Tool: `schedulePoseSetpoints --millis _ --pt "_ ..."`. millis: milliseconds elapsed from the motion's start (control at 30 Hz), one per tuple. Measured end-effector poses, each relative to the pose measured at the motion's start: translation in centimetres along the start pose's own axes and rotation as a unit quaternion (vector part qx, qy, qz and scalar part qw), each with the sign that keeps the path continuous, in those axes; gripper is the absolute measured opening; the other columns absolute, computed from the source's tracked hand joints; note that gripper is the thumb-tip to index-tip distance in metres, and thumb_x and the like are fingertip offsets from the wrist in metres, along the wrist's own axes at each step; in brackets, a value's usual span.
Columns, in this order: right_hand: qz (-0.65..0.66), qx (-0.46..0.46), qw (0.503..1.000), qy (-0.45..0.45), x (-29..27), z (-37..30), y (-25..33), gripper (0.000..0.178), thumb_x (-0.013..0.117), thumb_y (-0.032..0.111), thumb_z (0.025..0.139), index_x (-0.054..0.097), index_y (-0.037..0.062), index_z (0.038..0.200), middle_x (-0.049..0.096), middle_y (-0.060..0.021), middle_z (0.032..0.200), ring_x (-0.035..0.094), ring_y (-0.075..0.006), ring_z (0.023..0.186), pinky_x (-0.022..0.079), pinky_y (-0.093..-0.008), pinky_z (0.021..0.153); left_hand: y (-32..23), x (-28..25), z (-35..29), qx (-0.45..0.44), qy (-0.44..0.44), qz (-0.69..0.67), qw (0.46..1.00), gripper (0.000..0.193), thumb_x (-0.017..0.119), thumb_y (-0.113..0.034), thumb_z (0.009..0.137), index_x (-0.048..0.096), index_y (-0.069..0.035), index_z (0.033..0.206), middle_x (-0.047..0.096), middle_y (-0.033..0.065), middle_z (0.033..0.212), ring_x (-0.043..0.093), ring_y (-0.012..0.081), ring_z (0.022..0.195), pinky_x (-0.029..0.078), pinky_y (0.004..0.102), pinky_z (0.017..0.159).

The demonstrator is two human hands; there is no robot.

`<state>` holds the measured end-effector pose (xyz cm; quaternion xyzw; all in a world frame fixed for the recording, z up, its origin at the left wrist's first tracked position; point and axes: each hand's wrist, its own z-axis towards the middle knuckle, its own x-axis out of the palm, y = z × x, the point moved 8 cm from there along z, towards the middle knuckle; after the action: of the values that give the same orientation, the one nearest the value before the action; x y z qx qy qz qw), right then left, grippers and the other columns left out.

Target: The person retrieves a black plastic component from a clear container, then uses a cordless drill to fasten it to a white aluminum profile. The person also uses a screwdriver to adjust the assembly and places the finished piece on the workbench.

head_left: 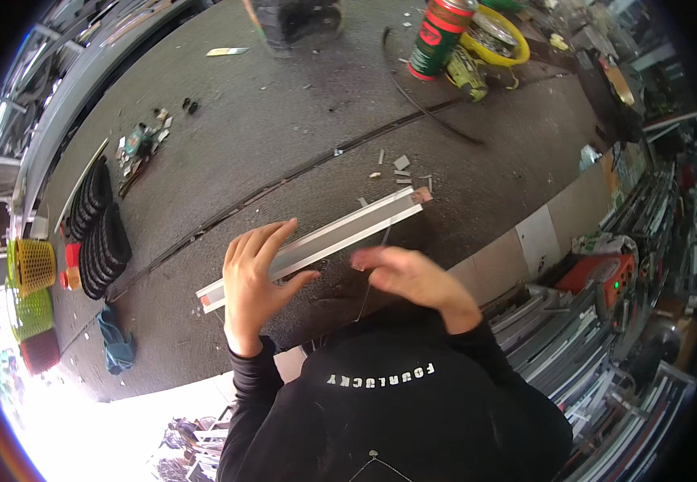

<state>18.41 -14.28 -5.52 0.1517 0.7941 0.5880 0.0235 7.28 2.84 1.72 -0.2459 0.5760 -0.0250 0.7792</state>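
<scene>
A long pale metal channel (340, 229) lies slantwise on the dark worktable, with reddish pieces at both ends. My left hand (253, 277) is over its near-left part, fingers stretched and thumb spread away from them; whether it touches the channel I cannot tell. Just below the channel's right half, my right hand (416, 277) is slightly blurred, fingers pointing left and thumb apart. A thin dark line passes by its fingertips; I cannot tell if it is a cord. Several small grey offcuts (401, 162) lie beyond the channel's far end.
Far right on the dark table (284, 145) stand a green-and-red can (437, 40), a yellow-green power tool (466, 74) and a yellow bowl (509, 44). Black coiled strips (103, 245) and a teal cloth (114, 341) lie left. Metal profiles crowd the right, near a red machine (601, 277).
</scene>
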Motion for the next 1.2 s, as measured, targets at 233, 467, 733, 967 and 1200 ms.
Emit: schedulePoseSetpoints --millis 233,467,733,967,1200 --pt "0.354 -0.248 0.878 -0.205 -13.4 -3.7 1.9 0.027 0.048 0.023 0.108 0.063 0.0042 0.098 0.048 0.0018 0.065 0.048 -0.0112 0.06 0.043 -0.0283 0.064 -0.4 1.5 0.6 -0.05 0.009 0.011 0.999 0.075 0.093 -0.04 0.055 0.071 -0.013 0.122 0.074 0.0056 0.105 0.071 0.0264 0.094 0.054 0.0402 0.087" --pt "0.375 -0.255 0.873 -0.18 -29.1 -11.5 -2.3 0.026 0.051 0.025 0.108 0.062 0.0018 0.104 0.045 0.004 0.064 0.042 -0.0076 0.056 0.036 -0.026 0.055 -0.9 1.7 0.1 -0.056 -0.014 0.019 0.998 0.06 0.093 -0.037 0.058 0.075 -0.012 0.11 0.075 0.0072 0.097 0.072 0.0263 0.088 0.056 0.0387 0.08" --pt "0.398 -0.206 0.842 -0.299 -42.5 -17.3 -4.8 0.036 0.07 0.025 0.097 0.063 0.0023 0.124 0.067 -0.0039 0.103 0.057 -0.0161 0.095 0.044 -0.0286 0.081 -5.7 0.6 -2.5 -0.042 -0.196 0.201 0.959 0.072 0.089 -0.047 0.063 0.07 -0.017 0.125 0.066 0.0064 0.129 0.06 0.0293 0.119 0.04 0.0477 0.107" --pt "0.387 -0.278 0.689 -0.546 -55.7 -38.5 -16.0 0.049 0.049 0.036 0.104 0.051 0.0109 0.146 0.054 -0.0065 0.145 0.041 -0.0266 0.139 0.019 -0.0434 0.119 -20.9 12.4 -0.3 0.013 -0.33 -0.043 0.943 0.062 0.048 -0.057 0.099 0.07 -0.001 0.115 0.066 0.0162 0.115 0.06 0.0325 0.112 0.046 0.0474 0.098" --pt "0.483 -0.246 0.553 -0.633 -53.4 -51.7 -34.1 0.035 0.055 0.034 0.101 0.059 0.02 0.133 0.062 0.0059 0.135 0.053 -0.0164 0.112 0.039 -0.0357 0.094 -40.1 28.4 8.7 0.211 0.055 -0.271 0.938 0.033 0.062 -0.026 0.09 0.069 -0.006 0.115 0.066 0.0158 0.119 0.061 0.0358 0.11 0.045 0.0474 0.095"
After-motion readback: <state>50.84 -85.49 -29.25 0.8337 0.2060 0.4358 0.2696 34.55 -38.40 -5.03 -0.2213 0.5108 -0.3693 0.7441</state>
